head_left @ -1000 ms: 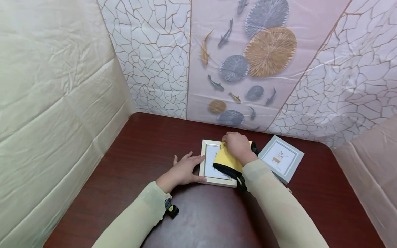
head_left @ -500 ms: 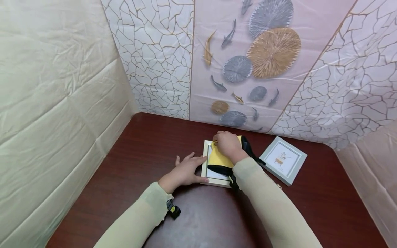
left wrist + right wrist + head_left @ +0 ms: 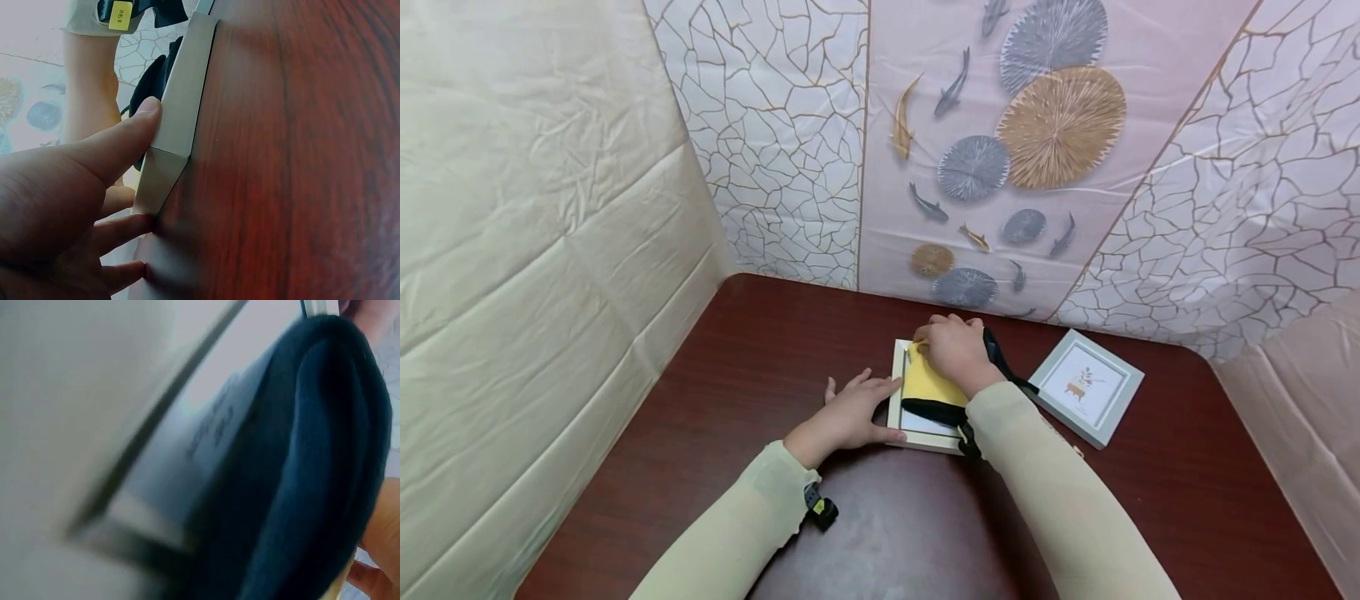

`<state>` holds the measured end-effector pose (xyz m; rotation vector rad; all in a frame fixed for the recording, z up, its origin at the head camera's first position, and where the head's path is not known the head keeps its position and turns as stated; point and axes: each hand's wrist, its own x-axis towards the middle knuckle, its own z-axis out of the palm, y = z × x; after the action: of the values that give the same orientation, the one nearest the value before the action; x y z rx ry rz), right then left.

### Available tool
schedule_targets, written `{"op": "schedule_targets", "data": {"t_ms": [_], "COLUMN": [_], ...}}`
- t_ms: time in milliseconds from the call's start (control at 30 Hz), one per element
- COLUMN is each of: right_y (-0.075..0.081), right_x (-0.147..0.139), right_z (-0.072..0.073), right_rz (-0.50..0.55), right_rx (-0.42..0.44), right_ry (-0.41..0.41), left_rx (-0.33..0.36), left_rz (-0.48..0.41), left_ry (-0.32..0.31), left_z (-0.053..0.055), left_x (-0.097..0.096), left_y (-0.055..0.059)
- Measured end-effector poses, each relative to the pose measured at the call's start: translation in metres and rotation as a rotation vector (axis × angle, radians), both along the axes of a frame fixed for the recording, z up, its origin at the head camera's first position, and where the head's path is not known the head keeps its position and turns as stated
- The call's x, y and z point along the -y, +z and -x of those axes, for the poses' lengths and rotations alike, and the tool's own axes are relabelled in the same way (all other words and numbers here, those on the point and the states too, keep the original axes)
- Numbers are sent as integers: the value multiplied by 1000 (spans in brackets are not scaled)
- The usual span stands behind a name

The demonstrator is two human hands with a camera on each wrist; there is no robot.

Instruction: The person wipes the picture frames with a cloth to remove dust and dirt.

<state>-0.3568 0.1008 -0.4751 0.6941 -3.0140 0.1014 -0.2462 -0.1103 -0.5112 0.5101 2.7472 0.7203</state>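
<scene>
A cream picture frame (image 3: 895,408) lies on the dark red table. Over its picture is a yellow cloth (image 3: 934,383) with a black edge, folded, hiding most of the print. My right hand (image 3: 957,354) grips the cloth from above and presses it on the frame; in the right wrist view the dark edge of the cloth (image 3: 325,437) fills the middle. My left hand (image 3: 844,415) touches the frame's left near corner, its fingers extended. In the left wrist view, the thumb of my left hand (image 3: 69,187) rests along the frame's edge (image 3: 181,94) and the fingertips meet its side.
A pale grey-green picture frame (image 3: 1129,392) with a plant print lies turned at an angle to the right. The table (image 3: 760,358) ends against a patterned wall covering (image 3: 790,167) behind and a cream cloth wall (image 3: 550,292) at left.
My right hand has slid the cloth leftward over the picture frame, and black trim now shows at its right. In the last half second both hands have barely moved.
</scene>
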Motion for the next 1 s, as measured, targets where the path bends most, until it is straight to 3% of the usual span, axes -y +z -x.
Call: {"op": "schedule_targets", "data": {"t_ms": [233,1000], "right_y": [-2,3], "right_x": [-16,-68], "right_z": [1,-12], "right_rz": [13,-29], "right_rx": [42,24], "right_ry": [3,-39], "left_rx": [11,11], "left_rz": [19,15], "left_ry": [14,16], "left_z": [0,-1], "left_x": [-2,-5], "left_y": [3,4]}}
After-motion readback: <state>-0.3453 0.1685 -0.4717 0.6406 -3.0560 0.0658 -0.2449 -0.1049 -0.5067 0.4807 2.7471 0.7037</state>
